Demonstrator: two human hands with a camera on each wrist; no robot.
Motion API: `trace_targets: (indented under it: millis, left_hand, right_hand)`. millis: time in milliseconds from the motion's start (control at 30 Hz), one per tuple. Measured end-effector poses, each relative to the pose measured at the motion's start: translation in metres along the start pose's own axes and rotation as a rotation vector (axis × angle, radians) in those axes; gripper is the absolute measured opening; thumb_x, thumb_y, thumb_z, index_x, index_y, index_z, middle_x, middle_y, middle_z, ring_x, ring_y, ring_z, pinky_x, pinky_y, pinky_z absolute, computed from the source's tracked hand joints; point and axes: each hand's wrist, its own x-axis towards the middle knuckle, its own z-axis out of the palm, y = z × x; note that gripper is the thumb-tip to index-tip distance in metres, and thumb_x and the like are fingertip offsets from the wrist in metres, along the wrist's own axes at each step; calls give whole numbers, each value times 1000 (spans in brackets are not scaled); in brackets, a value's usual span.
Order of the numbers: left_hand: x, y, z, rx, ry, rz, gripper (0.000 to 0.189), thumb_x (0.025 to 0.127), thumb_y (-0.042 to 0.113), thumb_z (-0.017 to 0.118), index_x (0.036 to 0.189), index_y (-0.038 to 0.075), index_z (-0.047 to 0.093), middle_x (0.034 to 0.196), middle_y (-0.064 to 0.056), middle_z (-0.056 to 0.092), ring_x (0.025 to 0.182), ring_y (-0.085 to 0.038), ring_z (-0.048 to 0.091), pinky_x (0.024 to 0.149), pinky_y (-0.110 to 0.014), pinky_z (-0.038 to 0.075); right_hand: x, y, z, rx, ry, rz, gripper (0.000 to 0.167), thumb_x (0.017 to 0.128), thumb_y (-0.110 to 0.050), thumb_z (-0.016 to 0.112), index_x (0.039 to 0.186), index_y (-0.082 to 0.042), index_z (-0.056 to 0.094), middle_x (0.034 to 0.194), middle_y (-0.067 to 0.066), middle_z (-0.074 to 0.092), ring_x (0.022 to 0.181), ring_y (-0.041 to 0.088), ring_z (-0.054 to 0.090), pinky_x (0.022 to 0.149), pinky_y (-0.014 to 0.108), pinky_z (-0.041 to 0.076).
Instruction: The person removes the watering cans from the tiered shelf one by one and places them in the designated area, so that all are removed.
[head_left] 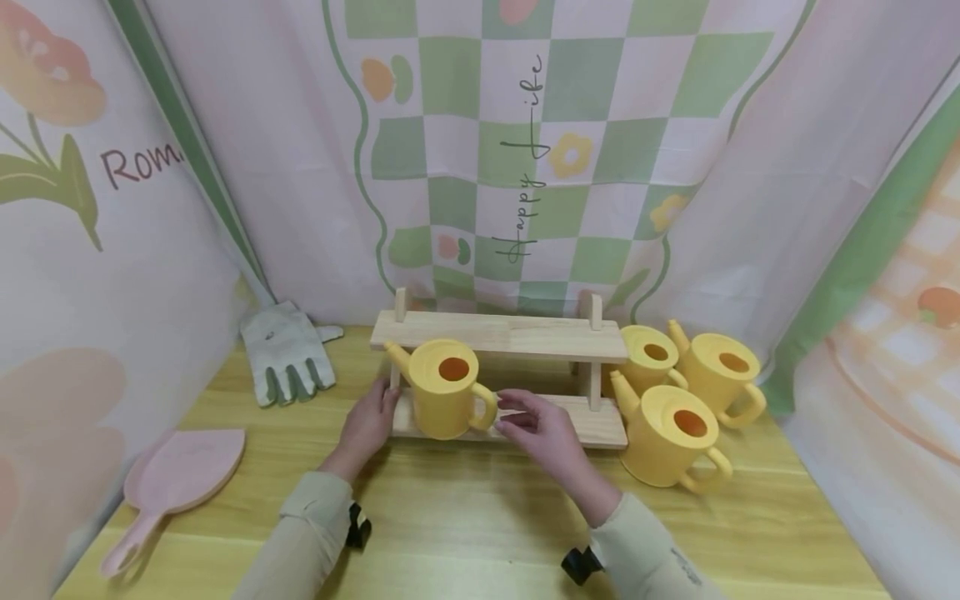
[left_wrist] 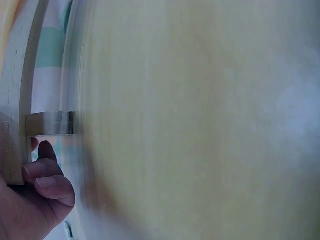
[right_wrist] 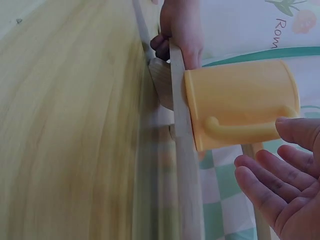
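Observation:
A yellow watering can (head_left: 442, 400) stands upright on the lower board of a two-tier wooden shelf (head_left: 498, 333), its spout to the left and handle to the right. My left hand (head_left: 369, 427) grips the left end of the lower board; the left wrist view shows the fingers (left_wrist: 52, 187) curled under that board. Beside the can's handle is my right hand (head_left: 542, 427), fingers loosely bent and apart. In the right wrist view its thumb (right_wrist: 300, 131) is right at the top of the handle, and the other fingers hold nothing.
Three more yellow watering cans, the nearest (head_left: 667, 437) in front, stand on the table right of the shelf. A grey-white glove (head_left: 288, 350) lies at the back left, with a pink dustpan (head_left: 180, 475) nearer the front. Patterned curtains (head_left: 300, 167) enclose the table.

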Motion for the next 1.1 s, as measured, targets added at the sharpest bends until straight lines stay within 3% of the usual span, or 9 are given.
trace_targets:
  millis: [833, 1100]
  left_hand:
    - [1, -1, 0, -16, -9, -10, 46, 106, 41, 36, 136, 9, 47, 132, -22, 56, 119, -40, 54, 99, -57, 42]
    - [-1, 0, -1, -15, 7, 6, 43, 106, 40, 37, 133, 9, 48, 117, -19, 63, 108, -36, 60, 90, -54, 48]
  right_hand:
    - [2, 4, 14, -66, 8, -54, 24, 88, 0, 70, 111, -3, 67, 101, 11, 71, 88, 21, 69, 75, 25, 57]
    - [-6, 6, 12, -133, 41, -126, 17, 91, 0, 66, 108, -3, 65, 101, 8, 70, 90, 20, 70, 74, 26, 57]
